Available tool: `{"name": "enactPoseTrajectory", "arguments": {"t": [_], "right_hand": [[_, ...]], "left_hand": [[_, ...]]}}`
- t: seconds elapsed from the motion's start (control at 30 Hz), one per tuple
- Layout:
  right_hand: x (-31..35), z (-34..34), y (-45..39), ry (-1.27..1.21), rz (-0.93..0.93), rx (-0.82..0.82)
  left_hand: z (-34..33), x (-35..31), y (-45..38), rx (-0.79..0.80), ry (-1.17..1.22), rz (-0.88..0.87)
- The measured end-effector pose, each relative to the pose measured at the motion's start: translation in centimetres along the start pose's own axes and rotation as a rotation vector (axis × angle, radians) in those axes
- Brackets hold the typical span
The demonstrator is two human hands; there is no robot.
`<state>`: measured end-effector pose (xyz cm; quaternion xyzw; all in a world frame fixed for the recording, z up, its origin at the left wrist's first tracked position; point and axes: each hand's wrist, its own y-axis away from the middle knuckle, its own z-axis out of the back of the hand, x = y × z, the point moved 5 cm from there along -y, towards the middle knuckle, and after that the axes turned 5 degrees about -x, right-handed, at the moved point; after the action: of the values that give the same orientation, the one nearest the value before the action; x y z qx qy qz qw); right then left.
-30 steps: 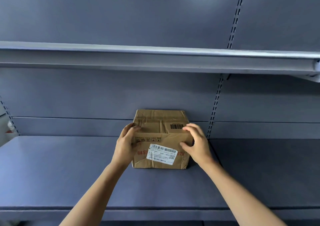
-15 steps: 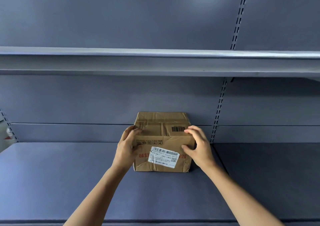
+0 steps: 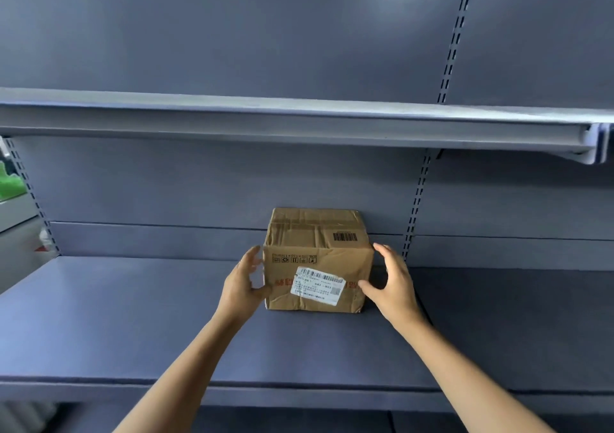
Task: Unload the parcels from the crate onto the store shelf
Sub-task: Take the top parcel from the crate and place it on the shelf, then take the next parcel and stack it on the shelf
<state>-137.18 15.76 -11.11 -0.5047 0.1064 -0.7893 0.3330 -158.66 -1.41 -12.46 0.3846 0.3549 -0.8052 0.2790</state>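
Observation:
A brown cardboard parcel (image 3: 315,250) with a white shipping label and a barcode rests on the grey-blue store shelf (image 3: 133,316), its back against the rear panel. My left hand (image 3: 244,283) is just off the parcel's left side, fingers spread, thumb near the lower front corner. My right hand (image 3: 392,279) is beside the right side, fingers apart, thumb close to the front face. Neither hand grips the parcel. The crate is out of view.
A second shelf (image 3: 299,117) runs overhead across the whole view. Slotted uprights (image 3: 418,200) stand at the back right and far left. Something green (image 3: 10,183) shows past the left end. The shelf's front lip (image 3: 299,396) lies under my forearms.
Both hands have come off the parcel's top corners and opened out to its sides. The parcel stays where it was on the shelf.

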Motion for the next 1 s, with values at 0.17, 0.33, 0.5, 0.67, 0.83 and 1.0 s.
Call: {"name": "enactPoseTrajectory", "arguments": {"t": [0.17,0.33,0.5,0.67,0.83,1.0], "right_hand": [[-1.1,0.5,5.9,-0.056,-0.075,0.024],[-1.9,0.4,14.0,-0.119,-0.158,0.005],[-4.5,0.9,25.7,-0.059,-0.210,-0.003],[-9.7,0.6,34.9,0.005,-0.445,0.142],[-14.9,0.0,40.9,0.027,-0.638,0.240],[-20.5,-2.1,45.1,0.065,-0.712,0.296]], "left_hand": [[1.1,1.0,5.1,0.038,-0.008,0.054],[1.4,2.4,12.5,0.088,0.047,0.109],[1.4,5.5,22.5,-0.005,0.071,0.147],[-1.4,10.5,30.7,0.227,0.035,0.332],[-4.4,16.1,36.2,0.301,-0.029,0.530],[-8.4,21.9,40.2,0.342,-0.066,0.656]]}}
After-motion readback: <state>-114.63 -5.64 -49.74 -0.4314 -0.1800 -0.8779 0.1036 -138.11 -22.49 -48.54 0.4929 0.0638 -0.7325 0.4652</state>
